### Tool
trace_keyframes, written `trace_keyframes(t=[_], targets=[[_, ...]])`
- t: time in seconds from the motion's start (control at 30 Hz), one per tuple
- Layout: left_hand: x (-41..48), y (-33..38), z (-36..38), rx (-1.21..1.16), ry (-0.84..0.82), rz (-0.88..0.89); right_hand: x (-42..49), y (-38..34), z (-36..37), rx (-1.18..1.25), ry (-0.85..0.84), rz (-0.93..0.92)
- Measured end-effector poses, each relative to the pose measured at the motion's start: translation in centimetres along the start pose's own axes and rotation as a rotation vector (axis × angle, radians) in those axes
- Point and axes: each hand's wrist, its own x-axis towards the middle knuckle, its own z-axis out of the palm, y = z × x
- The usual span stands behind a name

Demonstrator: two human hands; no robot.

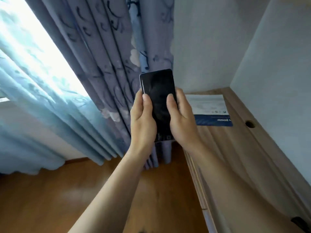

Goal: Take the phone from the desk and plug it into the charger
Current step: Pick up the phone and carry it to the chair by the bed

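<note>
Pickup looks done: both hands, left hand (143, 115) and right hand (182, 118), are wrapped around the flat black glass phone (158, 101), held up left of the wooden bench (235, 157). No charger visible, so finding it comes next.

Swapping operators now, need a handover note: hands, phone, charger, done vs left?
Left hand: gripping the phone along its left edge, thumb on the dark screen.
Right hand: gripping its right edge, thumb on the screen.
Phone: off the desk, held upright in front of the curtain.
Done: pickup.
Left: plug it in. No charger or cable in view; find it first.
</note>
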Motion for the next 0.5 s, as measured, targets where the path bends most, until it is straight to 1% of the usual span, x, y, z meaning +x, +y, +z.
trace_keyframes(t=[0.13,0.23,0.33,0.5], targets=[[1.4,4.5,-7.8,-0.005,0.128,0.102,1.2,-4.2,8.4,0.111,-0.104,-0.067],[1.6,6.6,-14.7,-0.037,0.229,0.105,1.5,-6.3,15.4,0.208,-0.249,-0.062],[1.8,8.4,-21.9,-0.082,0.377,0.140,1.6,-8.0,23.1,0.280,-0.371,-0.080],[0.8,11.5,-32.7,-0.013,0.589,0.201,0.2,-10.3,35.7,0.461,-0.575,-0.069]])
